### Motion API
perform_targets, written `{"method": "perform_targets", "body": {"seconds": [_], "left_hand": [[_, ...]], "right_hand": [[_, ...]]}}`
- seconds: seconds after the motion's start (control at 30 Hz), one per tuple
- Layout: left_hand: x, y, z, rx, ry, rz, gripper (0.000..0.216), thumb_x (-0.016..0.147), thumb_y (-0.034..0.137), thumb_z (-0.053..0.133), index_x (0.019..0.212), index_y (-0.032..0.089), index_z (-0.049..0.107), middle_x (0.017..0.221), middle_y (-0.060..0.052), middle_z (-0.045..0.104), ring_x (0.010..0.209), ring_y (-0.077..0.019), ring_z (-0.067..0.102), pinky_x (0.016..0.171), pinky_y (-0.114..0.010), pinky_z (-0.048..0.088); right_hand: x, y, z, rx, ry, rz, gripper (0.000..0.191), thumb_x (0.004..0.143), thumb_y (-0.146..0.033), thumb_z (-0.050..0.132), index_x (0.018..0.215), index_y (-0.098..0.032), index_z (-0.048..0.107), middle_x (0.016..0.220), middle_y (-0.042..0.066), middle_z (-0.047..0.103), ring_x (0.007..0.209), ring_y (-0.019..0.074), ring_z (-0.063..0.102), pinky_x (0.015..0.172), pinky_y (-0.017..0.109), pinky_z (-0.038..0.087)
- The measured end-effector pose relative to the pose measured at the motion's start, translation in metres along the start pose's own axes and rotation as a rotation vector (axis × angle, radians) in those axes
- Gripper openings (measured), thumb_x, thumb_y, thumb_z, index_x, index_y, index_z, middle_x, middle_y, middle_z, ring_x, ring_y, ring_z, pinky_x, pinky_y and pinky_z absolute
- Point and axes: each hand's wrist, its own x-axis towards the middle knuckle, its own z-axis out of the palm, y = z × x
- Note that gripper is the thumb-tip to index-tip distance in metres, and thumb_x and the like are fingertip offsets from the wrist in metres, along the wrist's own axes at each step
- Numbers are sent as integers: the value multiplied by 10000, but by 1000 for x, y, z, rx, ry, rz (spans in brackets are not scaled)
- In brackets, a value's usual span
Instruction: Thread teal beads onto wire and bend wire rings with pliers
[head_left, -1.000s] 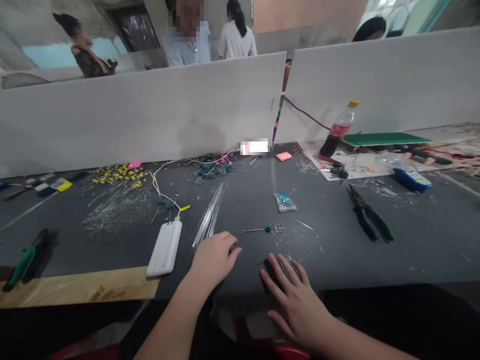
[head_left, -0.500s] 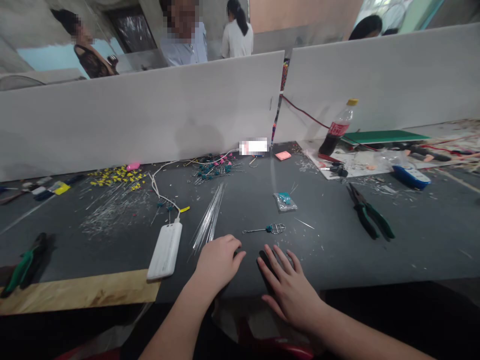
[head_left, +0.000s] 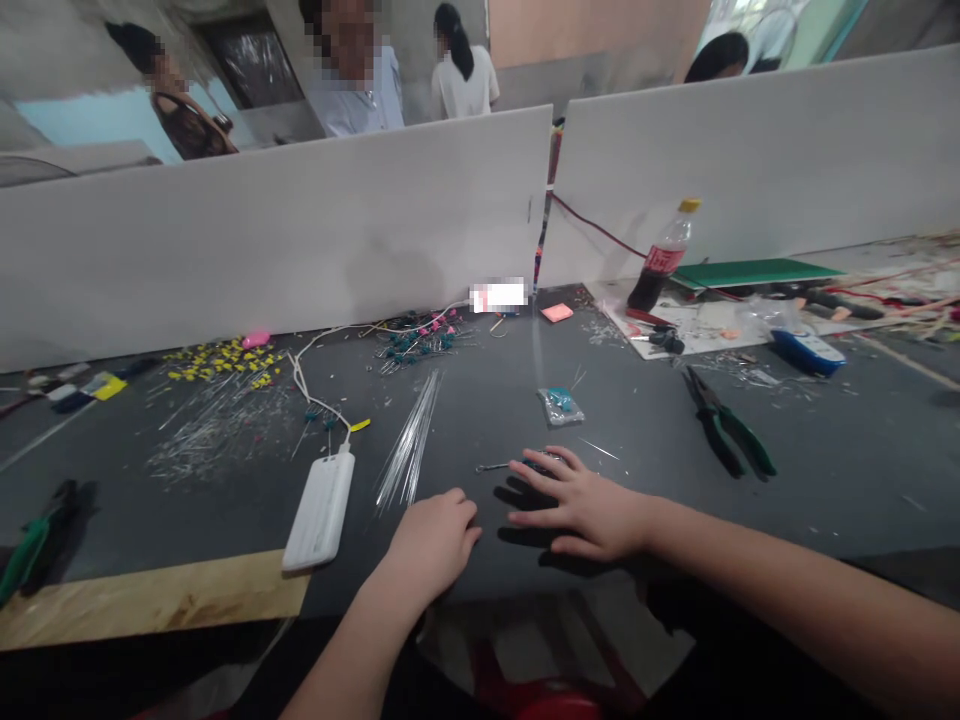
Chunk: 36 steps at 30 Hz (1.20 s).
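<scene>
My right hand (head_left: pixel 581 505) hovers palm down with its fingers spread over a small twisted-wire piece (head_left: pixel 491 467). That hand covers most of the wire piece, leaving its looped left end in sight. Near the front edge rests my left hand (head_left: pixel 435 540), fingers loosely bent, thumb a little apart from the index finger and nothing visible between them. A bundle of straight silvery wires (head_left: pixel 409 440) lies just beyond it. Behind my right hand are a clear plastic packet with turquoise contents (head_left: pixel 561 405) and a thin loose wire (head_left: pixel 600 449).
A white power bank (head_left: pixel 321 510) with a cable lies left. Green-handled pliers lie right (head_left: pixel 727 425) and far left (head_left: pixel 34 545). Yellow-tipped wire pieces (head_left: pixel 217 362) cover the back left. A cola bottle (head_left: pixel 660 262) stands before the white partition (head_left: pixel 300 230); people stand beyond it.
My right hand has moved forward and turned leftward, now covering much of the wire piece. My left hand has drawn back slightly, its fingers more bent. The view has shifted a little.
</scene>
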Motion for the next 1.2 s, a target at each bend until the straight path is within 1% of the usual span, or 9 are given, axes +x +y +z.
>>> {"method": "perform_targets", "body": {"seconds": [0.1,0.3,0.6,0.73,0.83,0.93,1.03,1.1,1.2], "left_hand": [[1,-1,1,-1,-17,0,169,889,278,505,859,199,651,936,-60,646,843,-227,651,685,-305,462],[2,0,-2,-5,-60,-6,169,878,291,520,887,192,657,962,-73,642,897,-248,640,725,-323,468],[-2,1,-1,-15,-27,4,159,864,292,534,899,201,659,978,-76,641,897,-252,636,730,-325,461],[-4,-7,-5,-47,8,-6,144,868,296,527,878,209,641,941,-55,651,880,-230,636,716,-301,445],[-5,-13,-8,-58,56,-43,139,871,286,515,863,204,627,917,-50,654,856,-228,636,698,-302,437],[-2,-11,-8,-83,78,-48,139,868,277,510,847,200,624,906,-51,652,844,-224,634,698,-301,439],[0,2,-5,-207,110,-1,125,855,251,520,878,203,634,919,-43,659,854,-204,626,735,-294,453],[1,17,-4,-410,171,53,140,845,235,533,941,209,631,961,-37,665,866,-182,618,777,-289,471],[1,42,-7,-835,294,103,235,855,228,525,1077,196,592,1059,-61,666,907,-163,626,824,-285,508]], "right_hand": [[13,8,-1,2,-51,-125,575,872,-450,556,1415,-420,368,1595,52,99,1439,357,119,1074,626,132],[19,11,5,-2,-56,-175,550,861,-513,546,1388,-433,408,1587,16,157,1442,340,120,1089,621,89],[19,12,5,-86,26,-249,538,880,-556,491,1391,-405,421,1562,32,256,1422,332,208,1077,610,175],[10,11,5,-42,73,-137,584,878,-571,469,1426,-398,368,1591,62,148,1428,367,153,1062,621,178],[-1,4,3,96,269,66,629,915,-532,365,1492,-315,244,1600,83,65,1443,344,94,1078,565,198],[-10,-11,-7,387,417,302,600,968,-278,175,1519,-242,-60,1545,112,289,1357,251,363,1030,455,331],[-17,-28,-20,654,430,391,618,934,-102,53,1459,-183,-262,1358,151,550,1052,232,623,890,416,433],[-22,-36,-25,748,460,405,592,921,-89,-25,1458,-159,-265,1323,176,572,965,233,648,820,402,464],[-30,-42,-27,911,462,358,631,875,-94,-205,1501,-149,-149,1422,185,467,1060,223,621,804,381,485]]}}
